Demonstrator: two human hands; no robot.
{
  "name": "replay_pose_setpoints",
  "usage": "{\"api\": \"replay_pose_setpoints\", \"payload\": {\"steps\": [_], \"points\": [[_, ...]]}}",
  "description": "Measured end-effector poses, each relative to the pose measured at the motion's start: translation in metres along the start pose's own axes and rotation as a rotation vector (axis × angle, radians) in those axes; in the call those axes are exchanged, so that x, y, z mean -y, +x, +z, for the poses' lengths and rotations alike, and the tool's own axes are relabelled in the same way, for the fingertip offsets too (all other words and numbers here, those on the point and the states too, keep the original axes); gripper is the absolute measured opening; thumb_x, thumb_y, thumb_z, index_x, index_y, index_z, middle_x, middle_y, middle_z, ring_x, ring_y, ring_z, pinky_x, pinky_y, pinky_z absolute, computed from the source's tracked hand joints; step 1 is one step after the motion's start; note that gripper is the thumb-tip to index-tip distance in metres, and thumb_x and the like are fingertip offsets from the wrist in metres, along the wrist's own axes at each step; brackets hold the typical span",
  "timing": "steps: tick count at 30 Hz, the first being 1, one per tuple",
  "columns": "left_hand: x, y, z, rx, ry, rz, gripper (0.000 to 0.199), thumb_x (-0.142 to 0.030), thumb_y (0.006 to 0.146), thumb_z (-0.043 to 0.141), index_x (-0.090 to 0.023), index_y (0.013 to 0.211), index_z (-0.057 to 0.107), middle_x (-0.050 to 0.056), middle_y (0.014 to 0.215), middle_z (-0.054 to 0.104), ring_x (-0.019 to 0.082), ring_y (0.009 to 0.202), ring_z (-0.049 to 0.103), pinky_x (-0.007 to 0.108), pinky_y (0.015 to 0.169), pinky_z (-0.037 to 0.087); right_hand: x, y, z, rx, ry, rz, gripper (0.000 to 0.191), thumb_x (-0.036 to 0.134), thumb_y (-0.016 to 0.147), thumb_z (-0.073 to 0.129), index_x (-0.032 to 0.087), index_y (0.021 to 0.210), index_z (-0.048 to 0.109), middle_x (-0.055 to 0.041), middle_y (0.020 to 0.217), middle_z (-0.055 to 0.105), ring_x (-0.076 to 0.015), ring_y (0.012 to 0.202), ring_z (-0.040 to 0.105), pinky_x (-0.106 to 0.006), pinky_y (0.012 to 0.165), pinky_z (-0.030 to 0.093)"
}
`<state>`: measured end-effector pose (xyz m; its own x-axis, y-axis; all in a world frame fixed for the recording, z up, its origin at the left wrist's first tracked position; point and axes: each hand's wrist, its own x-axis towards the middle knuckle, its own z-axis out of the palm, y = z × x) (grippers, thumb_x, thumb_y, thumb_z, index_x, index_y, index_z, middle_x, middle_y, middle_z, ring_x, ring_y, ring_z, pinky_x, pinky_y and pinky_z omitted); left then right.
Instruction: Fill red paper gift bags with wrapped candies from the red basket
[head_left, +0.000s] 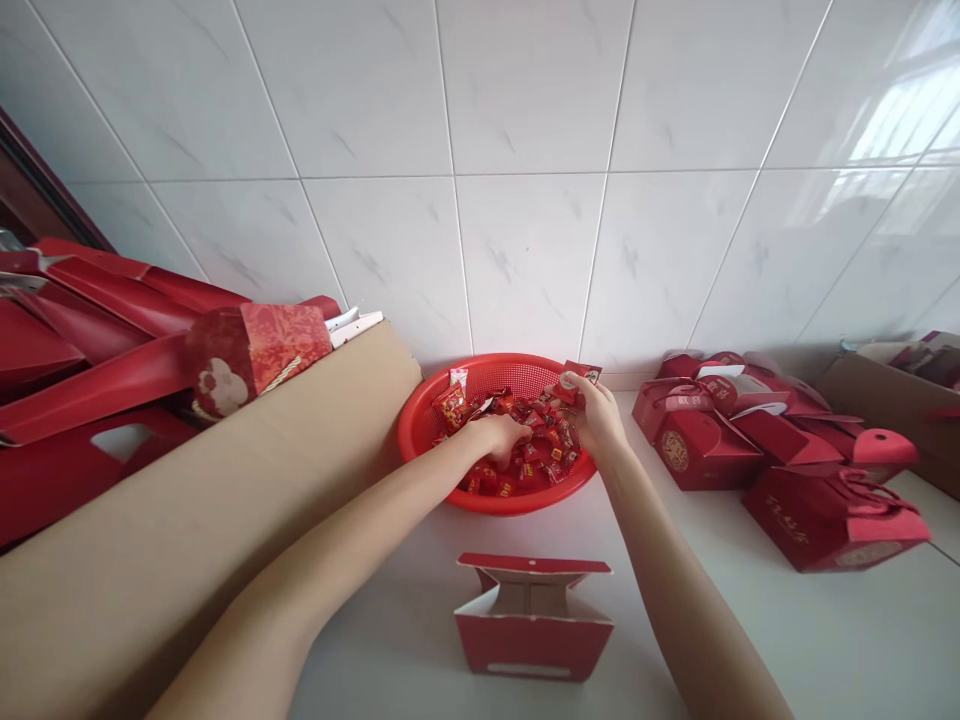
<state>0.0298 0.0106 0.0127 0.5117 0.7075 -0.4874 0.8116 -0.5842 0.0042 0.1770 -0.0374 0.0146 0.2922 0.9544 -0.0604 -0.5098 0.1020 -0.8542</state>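
Observation:
A red plastic basket (427, 470) stands against the wall, filled with small red-wrapped candies (551, 440). Among them, near the middle of the basket, is my left hand (501, 436). Its fingers curl down into the candies, and what they grip is hidden. At the basket's right rim my right hand (602, 412) pinches a red candy packet (571, 380) between thumb and fingers. In front of the basket, between my forearms, an unfolded-top red gift box (534, 645) stands upright with its mouth open. Its pale inside shows.
On the right, several closed red gift boxes (709, 450) stand together, with a cardboard carton (892, 390) behind them. A long cardboard carton (225, 480) on the left holds red folded boxes (97, 340). White tiled wall (525, 250) bounds the back.

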Motion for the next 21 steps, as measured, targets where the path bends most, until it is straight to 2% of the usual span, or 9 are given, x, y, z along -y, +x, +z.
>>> {"api": "replay_pose_setpoints", "payload": {"steps": [2,5,7,11,16,18,21], "points": [[0.005,-0.001,-0.004,-0.034,-0.059,0.047,0.058,-0.014,0.066,0.071,-0.028,0.122,0.066,0.008,0.115,0.072,0.029,0.094,0.069,0.031,0.075,0.053,-0.001,0.001,-0.001,0.001,0.0,-0.002,0.013,0.023,0.076,0.073,0.019,0.072,0.06,-0.0033,0.064,0.071,-0.0137,0.047,0.06,-0.023,0.041,0.047],[0.01,0.001,-0.005,-0.13,-0.201,0.121,0.033,-0.018,0.076,0.063,-0.027,0.107,0.07,0.003,0.108,0.073,0.024,0.094,0.068,0.027,0.075,0.051,-0.001,0.003,-0.001,-0.005,0.007,0.003,0.01,0.021,0.077,0.07,0.018,0.073,0.061,-0.0044,0.065,0.072,-0.0139,0.047,0.06,-0.023,0.041,0.046],[0.013,0.003,-0.006,-0.209,-0.289,0.112,0.026,-0.021,0.08,0.059,-0.026,0.104,0.068,0.002,0.105,0.073,0.023,0.095,0.068,0.026,0.077,0.05,-0.001,0.003,-0.001,-0.001,0.01,0.008,0.009,0.02,0.078,0.068,0.018,0.072,0.061,-0.0048,0.065,0.073,-0.0139,0.047,0.06,-0.023,0.041,0.047],[0.017,0.005,-0.007,-0.298,-0.365,0.022,0.034,-0.028,0.086,0.055,-0.025,0.12,0.061,0.006,0.118,0.068,0.024,0.102,0.066,0.029,0.082,0.051,-0.001,0.003,-0.001,-0.002,0.005,0.013,0.01,0.021,0.077,0.07,0.019,0.072,0.061,-0.0046,0.066,0.073,-0.0135,0.047,0.06,-0.023,0.042,0.048],[0.019,0.004,-0.006,-0.327,-0.38,0.067,0.055,-0.036,0.091,0.055,-0.028,0.144,0.044,0.007,0.127,0.066,0.025,0.113,0.063,0.033,0.094,0.049,-0.001,0.004,-0.001,-0.014,0.036,0.001,0.011,0.023,0.075,0.071,0.018,0.073,0.062,-0.0039,0.066,0.074,-0.0134,0.047,0.06,-0.023,0.043,0.049],[0.018,0.003,-0.008,-0.381,-0.346,0.074,0.053,-0.033,0.09,0.057,-0.027,0.142,0.047,0.007,0.132,0.064,0.025,0.118,0.061,0.032,0.096,0.048,-0.001,0.004,-0.001,-0.022,0.045,0.0,0.01,0.022,0.076,0.071,0.018,0.073,0.061,-0.0036,0.065,0.073,-0.0134,0.046,0.059,-0.023,0.043,0.049],[0.016,-0.006,-0.016,-0.382,-0.239,0.032,0.036,-0.034,0.086,0.062,-0.024,0.121,0.064,0.007,0.124,0.068,0.026,0.112,0.065,0.031,0.091,0.05,0.0,0.005,-0.001,-0.033,0.054,0.007,0.011,0.021,0.076,0.07,0.019,0.073,0.06,-0.0035,0.064,0.073,-0.0134,0.046,0.059,-0.023,0.042,0.049]]}}
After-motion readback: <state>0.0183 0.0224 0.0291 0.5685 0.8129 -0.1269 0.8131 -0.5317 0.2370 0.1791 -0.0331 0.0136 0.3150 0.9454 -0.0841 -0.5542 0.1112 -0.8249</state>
